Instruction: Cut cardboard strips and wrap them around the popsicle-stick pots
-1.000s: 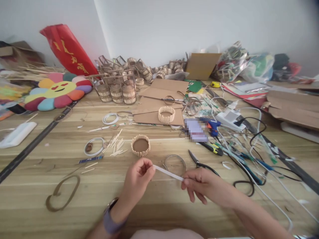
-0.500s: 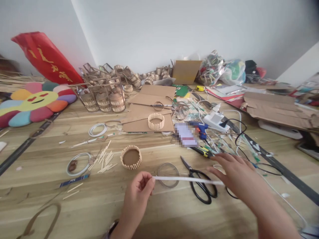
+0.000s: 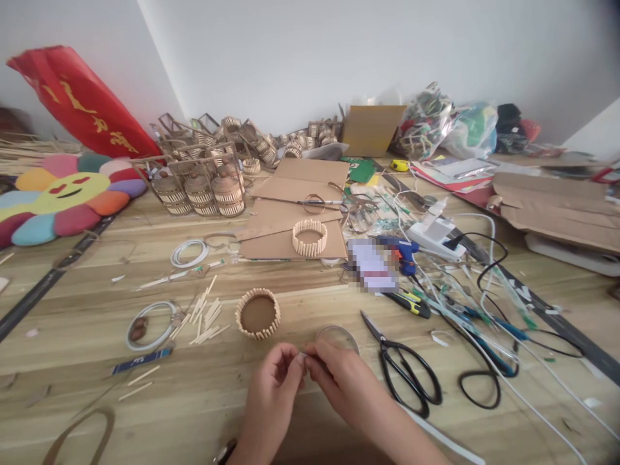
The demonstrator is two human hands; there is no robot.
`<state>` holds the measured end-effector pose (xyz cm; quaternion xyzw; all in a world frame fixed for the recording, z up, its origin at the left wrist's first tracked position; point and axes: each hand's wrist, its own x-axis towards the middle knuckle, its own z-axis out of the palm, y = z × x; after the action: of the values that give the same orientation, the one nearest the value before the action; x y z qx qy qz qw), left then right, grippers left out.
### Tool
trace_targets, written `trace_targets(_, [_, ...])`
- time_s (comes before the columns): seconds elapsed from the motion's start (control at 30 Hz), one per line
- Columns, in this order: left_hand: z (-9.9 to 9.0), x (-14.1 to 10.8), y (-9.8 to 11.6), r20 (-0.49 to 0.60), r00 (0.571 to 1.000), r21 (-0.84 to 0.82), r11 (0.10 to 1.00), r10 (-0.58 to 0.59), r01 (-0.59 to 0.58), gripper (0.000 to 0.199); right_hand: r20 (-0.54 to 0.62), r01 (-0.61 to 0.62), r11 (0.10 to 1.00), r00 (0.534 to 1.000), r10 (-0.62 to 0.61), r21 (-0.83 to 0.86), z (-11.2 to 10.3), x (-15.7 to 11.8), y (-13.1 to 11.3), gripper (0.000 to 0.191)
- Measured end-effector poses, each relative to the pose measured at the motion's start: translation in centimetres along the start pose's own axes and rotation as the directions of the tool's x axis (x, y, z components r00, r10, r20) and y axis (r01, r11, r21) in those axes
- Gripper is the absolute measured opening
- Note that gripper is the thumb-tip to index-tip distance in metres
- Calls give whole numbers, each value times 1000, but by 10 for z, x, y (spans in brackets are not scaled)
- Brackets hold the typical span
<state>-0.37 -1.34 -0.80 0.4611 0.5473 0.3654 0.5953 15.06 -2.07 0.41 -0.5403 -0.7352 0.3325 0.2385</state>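
Pinching one end of white strip [image 3: 444,436] in left grip [image 3: 276,381] and right grip [image 3: 339,374], fingertip to fingertip, over counter [image 3: 194,407], near stick cup [image 3: 258,316]. With more showing past right forearm [image 3: 394,436], beside scissors [image 3: 405,368].

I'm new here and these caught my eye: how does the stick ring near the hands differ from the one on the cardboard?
The near ring sits on the table; the far ring sits on cardboard. The near ring is closer to the left hand than the far ring. The near ring shows its dark brown inside; the far ring shows mainly its pale wall. Both are round, with short pale sticks.
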Motion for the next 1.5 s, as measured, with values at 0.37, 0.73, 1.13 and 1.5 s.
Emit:
trace_targets(0.37, [6,-5,1,87,996,-162,986,-30,43,33,105,-218,896,976,193,386,-12,0,-6,25])
trace_targets(0.73, [5,-9,9,62,997,-245,968,-35,49,20,186,-308,770,951,245,559,-15,1,-10,40])
trace_targets(1.13, [5,-9,14,47,998,-188,981,-33,41,15,150,-296,840,955,256,454,-13,0,-13,36])
trace_targets(1.5, [6,-12,15,63,996,-184,980,-66,76,15,72,-266,893,964,258,363,-14,-1,-15,27])
